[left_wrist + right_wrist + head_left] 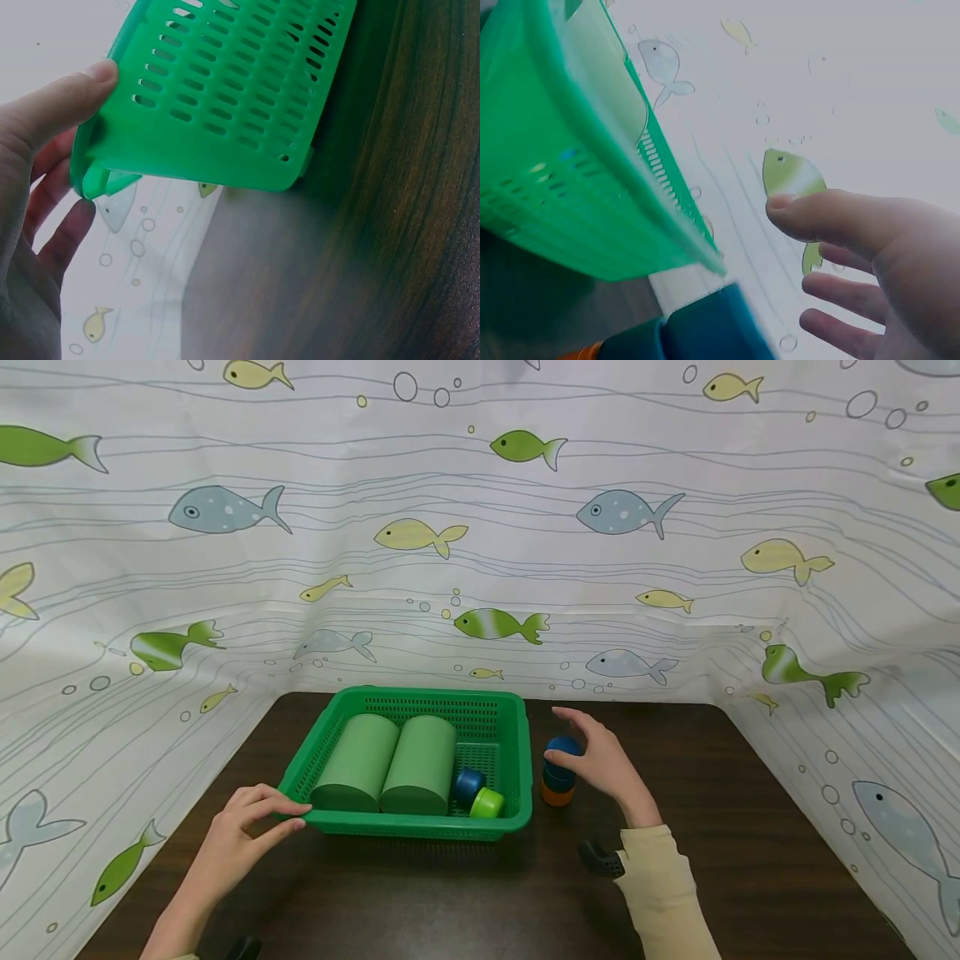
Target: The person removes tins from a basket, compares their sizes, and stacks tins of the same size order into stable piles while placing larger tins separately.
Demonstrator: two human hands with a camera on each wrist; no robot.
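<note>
A green plastic basket [420, 825] stands on the dark table. My left hand [243, 827] holds its near left corner; in the left wrist view the thumb lies on one side of the rim [90, 150] and the fingers on the other. Inside lie two large light green cylinders [360, 760], a small dark blue cap-like piece [468, 785] and a lime green one [487, 803]. Right of the basket stands a stack of small round pieces, blue [562, 747] above orange [557, 793]. My right hand [603, 764] is beside the stack's top, fingers spread, apart from it in the right wrist view.
Dark wood-grain table [735, 827] extends in front of and to the right of the basket. A white sheet [480, 577] printed with fish rises behind and at both sides. A black wrist device [600, 858] sits by the right sleeve.
</note>
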